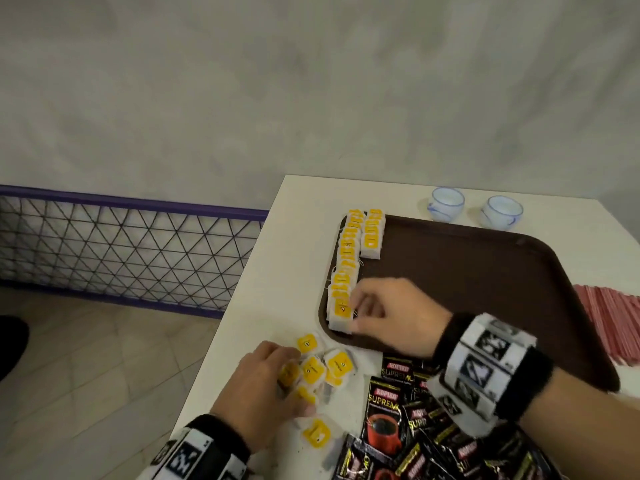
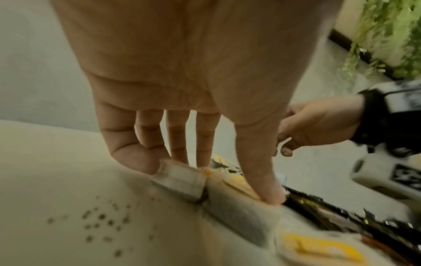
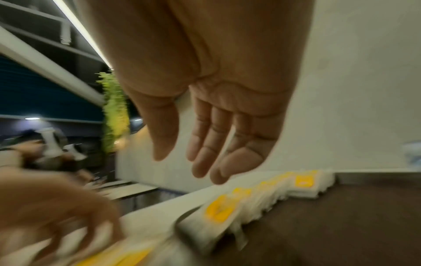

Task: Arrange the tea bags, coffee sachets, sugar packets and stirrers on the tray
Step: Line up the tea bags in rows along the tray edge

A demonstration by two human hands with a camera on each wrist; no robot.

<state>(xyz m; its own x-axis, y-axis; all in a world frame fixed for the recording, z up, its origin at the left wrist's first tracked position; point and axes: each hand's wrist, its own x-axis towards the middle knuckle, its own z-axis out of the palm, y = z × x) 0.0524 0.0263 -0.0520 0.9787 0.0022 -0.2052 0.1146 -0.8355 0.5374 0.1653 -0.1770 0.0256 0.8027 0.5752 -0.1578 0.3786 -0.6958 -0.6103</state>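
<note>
A brown tray lies on the white table. Along its left edge runs a long row of tea bags with yellow tags, also in the right wrist view, and beside it a short second row. My right hand hovers at the near end of the long row; its fingers hang relaxed and hold nothing. My left hand rests on the loose tea bags in front of the tray, with straight fingertips pressing on them. Black coffee sachets lie in a heap at the front.
Red stirrers lie in a pile right of the tray. Two white cups stand behind it. The table's left edge is close to my left hand, and a purple mesh fence stands beyond it. Most of the tray floor is bare.
</note>
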